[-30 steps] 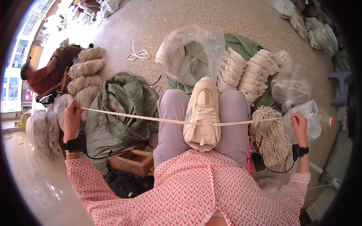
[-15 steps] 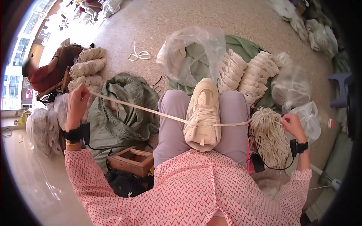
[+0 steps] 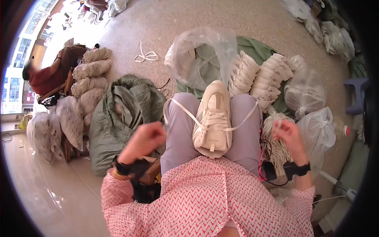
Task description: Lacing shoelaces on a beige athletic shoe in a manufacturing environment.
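A cream lace-up sneaker (image 3: 213, 124) rests on my lap between my knees, its toe pointing away from me. Its flat laces cross the tongue; the left end (image 3: 182, 106) arcs over my left knee, the right end (image 3: 248, 117) over my right. Left of the shoe is my left hand (image 3: 145, 141), smeared by motion, close below the left lace's tip; whether it touches the lace is unclear. My right hand (image 3: 290, 138) is raised by the right knee, fingers bent and apart, in front of a bundle of loose cream laces (image 3: 276, 152).
A clear plastic bag (image 3: 203, 43) and rows of cream shoe pieces (image 3: 272, 77) lie beyond my knees. Left are a green sack (image 3: 126, 114) and stacked wrapped bundles (image 3: 92, 69); a person (image 3: 49, 75) sits far left. Tied bags (image 3: 306, 93) stand at right, beside a stool (image 3: 357, 94).
Both hands have come inward toward the shoe from widely spread positions. The laces, earlier drawn straight out sideways, now curve slackly over my knees.
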`<state>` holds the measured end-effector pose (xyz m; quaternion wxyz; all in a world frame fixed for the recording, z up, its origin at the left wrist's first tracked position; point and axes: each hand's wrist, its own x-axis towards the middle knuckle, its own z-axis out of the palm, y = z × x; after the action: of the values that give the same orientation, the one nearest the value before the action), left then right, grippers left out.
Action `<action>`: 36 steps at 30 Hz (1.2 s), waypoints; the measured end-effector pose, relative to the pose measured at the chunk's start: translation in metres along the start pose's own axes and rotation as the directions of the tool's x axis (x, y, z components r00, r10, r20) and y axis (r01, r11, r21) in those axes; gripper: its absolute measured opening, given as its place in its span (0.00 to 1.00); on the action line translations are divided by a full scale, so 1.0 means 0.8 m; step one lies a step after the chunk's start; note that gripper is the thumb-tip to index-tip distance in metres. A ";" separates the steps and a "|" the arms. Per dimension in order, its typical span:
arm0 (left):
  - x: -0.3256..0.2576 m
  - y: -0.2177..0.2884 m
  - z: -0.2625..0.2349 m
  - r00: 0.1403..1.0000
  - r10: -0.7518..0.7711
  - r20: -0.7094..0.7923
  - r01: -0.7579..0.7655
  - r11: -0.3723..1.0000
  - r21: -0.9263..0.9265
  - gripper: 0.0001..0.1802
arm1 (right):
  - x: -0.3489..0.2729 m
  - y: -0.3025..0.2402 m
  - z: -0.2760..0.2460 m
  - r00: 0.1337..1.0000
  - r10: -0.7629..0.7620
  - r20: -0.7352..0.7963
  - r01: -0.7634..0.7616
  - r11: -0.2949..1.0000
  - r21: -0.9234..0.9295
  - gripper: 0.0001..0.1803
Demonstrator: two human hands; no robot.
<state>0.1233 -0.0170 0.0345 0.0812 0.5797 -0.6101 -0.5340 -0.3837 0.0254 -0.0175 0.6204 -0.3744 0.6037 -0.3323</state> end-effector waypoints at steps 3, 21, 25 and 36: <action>0.010 0.022 0.057 0.998 0.024 0.059 -0.021 0.999 -0.047 0.03 | -0.009 -0.015 0.066 0.985 0.041 0.166 -0.042 0.999 0.004 0.12; 0.076 0.045 0.098 0.974 0.158 -0.160 -0.201 0.932 -0.301 0.05 | 0.051 -0.030 0.165 0.819 -0.571 0.049 0.550 0.759 -0.349 0.08; 0.066 0.052 0.103 0.952 0.199 -0.232 -0.248 0.946 -0.207 0.06 | 0.045 -0.019 0.160 0.890 -0.456 0.017 0.442 0.853 -0.277 0.09; 0.058 0.065 0.124 0.766 0.492 -0.414 -0.442 0.870 0.217 0.10 | 0.045 -0.006 0.153 0.898 -0.437 0.058 0.439 0.873 -0.211 0.08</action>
<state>0.0051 -0.0111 0.0082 0.3216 0.5216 -0.7261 -0.3120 -0.2595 0.0001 -0.0327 0.4866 -0.5687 0.5335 -0.3939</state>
